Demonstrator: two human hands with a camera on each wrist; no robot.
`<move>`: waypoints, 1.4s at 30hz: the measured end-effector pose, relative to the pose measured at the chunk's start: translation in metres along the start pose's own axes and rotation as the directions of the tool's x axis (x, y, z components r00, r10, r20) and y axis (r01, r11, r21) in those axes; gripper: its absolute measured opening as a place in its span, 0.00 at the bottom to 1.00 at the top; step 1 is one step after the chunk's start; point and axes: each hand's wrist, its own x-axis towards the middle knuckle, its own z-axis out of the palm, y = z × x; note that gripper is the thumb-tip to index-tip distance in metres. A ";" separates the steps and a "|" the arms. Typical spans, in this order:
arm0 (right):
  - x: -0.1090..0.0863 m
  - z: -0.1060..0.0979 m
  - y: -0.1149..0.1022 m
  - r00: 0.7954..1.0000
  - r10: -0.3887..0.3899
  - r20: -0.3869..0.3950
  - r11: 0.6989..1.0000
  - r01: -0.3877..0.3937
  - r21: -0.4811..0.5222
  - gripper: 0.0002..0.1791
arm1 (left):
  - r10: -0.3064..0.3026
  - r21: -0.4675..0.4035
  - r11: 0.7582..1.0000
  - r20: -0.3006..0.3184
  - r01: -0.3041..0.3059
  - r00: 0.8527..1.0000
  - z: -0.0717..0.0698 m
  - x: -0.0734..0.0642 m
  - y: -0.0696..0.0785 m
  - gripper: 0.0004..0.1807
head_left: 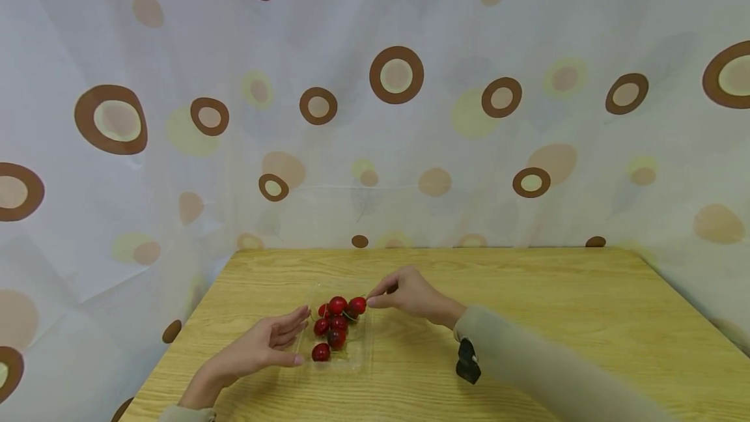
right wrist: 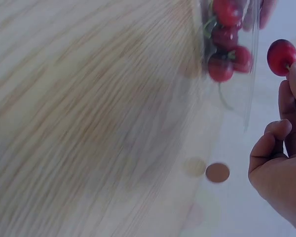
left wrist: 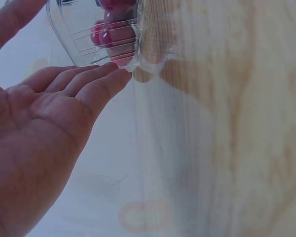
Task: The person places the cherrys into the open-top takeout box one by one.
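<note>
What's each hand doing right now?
Left hand: open, fingers against the clear plastic tray.
Right hand: pinching one red cherry.

The head camera looks forward and down across the surface (head_left: 527, 292) toward the curtain (head_left: 375, 116) at 12 o'clock. Both wrist cameras sit close, sharing the clear tray (left wrist: 96, 42) of cherries (right wrist: 227, 39).

Wooden table (head_left: 527, 318), light oak grain, pale yellow-brown, far edge straight and set close against a hanging cloth (head_left: 375, 116). Cloth white, thin, creased and wrinkled, printed with brown rings, tan ovals and faint yellow-green dots of mixed sizes. Wraps behind the table and round both sides, draping down past the left and right edges. Light soft and even, no hard shadows. No floor, window or bare wall in view.
</note>
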 end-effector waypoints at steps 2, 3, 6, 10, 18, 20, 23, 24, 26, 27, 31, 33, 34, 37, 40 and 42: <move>0.004 0.008 -0.005 1.000 -0.005 0.001 1.000 0.005 0.004 0.06 | 0.001 0.001 1.000 -0.002 -0.001 1.000 0.000 0.001 0.000 0.47; 0.006 0.011 -0.007 1.000 -0.010 0.002 1.000 0.010 0.004 0.06 | 0.000 0.003 1.000 -0.003 0.000 1.000 0.000 0.001 0.000 0.47; 0.011 0.021 -0.012 1.000 -0.016 0.005 1.000 0.016 -0.012 0.05 | 0.000 0.008 1.000 -0.006 0.000 1.000 0.001 0.002 0.001 0.47; 0.017 0.032 -0.018 1.000 -0.008 0.007 0.999 0.008 -0.034 0.04 | -0.001 0.013 1.000 -0.008 0.001 1.000 0.001 0.002 0.000 0.47; 0.024 0.052 -0.027 1.000 -0.012 -0.004 0.998 0.011 -0.060 0.03 | -0.009 0.014 1.000 -0.008 0.009 1.000 0.000 0.001 0.000 0.47; 0.025 0.056 -0.029 1.000 -0.019 -0.007 0.997 0.018 -0.070 0.03 | -0.009 0.012 1.000 -0.007 0.009 1.000 -0.001 0.001 0.000 0.47; 0.025 0.059 -0.031 0.999 -0.039 0.006 0.994 0.039 -0.098 0.04 | -0.010 0.014 1.000 -0.008 0.011 1.000 0.000 0.002 -0.001 0.47; 0.025 0.059 -0.031 0.999 -0.045 0.013 0.993 0.046 -0.110 0.04 | -0.012 0.015 1.000 -0.008 0.012 1.000 0.000 0.003 -0.001 0.47; 0.023 0.057 -0.030 0.998 -0.056 0.025 0.989 0.059 -0.138 0.05 | -0.014 0.018 1.000 -0.007 0.015 1.000 0.000 0.005 -0.003 0.47; 0.022 0.055 -0.030 0.998 -0.056 0.025 0.988 0.059 -0.146 0.05 | -0.015 0.019 1.000 -0.007 0.016 1.000 0.001 0.005 -0.003 0.48; 0.011 0.039 -0.026 0.998 -0.068 -0.005 0.985 0.066 -0.161 0.08 | -0.014 0.021 1.000 -0.010 0.014 1.000 0.001 0.009 -0.004 0.48; 0.003 0.028 -0.023 0.997 -0.073 -0.026 0.985 0.068 -0.159 0.10 | -0.010 0.021 1.000 -0.009 0.011 1.000 0.001 0.009 -0.005 0.48; -0.002 0.023 -0.021 0.996 -0.079 -0.034 0.984 0.073 -0.163 0.10 | -0.011 0.019 1.000 -0.010 0.011 1.000 0.001 0.009 -0.005 0.48; -0.017 0.005 -0.013 0.994 -0.082 -0.066 0.979 0.068 -0.192 0.11 | -0.011 0.012 1.000 -0.012 0.011 1.000 0.001 0.008 -0.004 0.48; -0.034 -0.015 -0.006 0.992 -0.075 -0.106 0.973 0.049 -0.226 0.11 | -0.018 0.007 1.000 -0.033 0.018 0.999 0.001 0.006 -0.003 0.46; -0.045 -0.029 -0.003 0.989 -0.075 -0.130 0.966 0.039 -0.254 0.11 | -0.030 0.038 0.999 -0.074 0.033 0.997 0.001 0.005 -0.001 0.44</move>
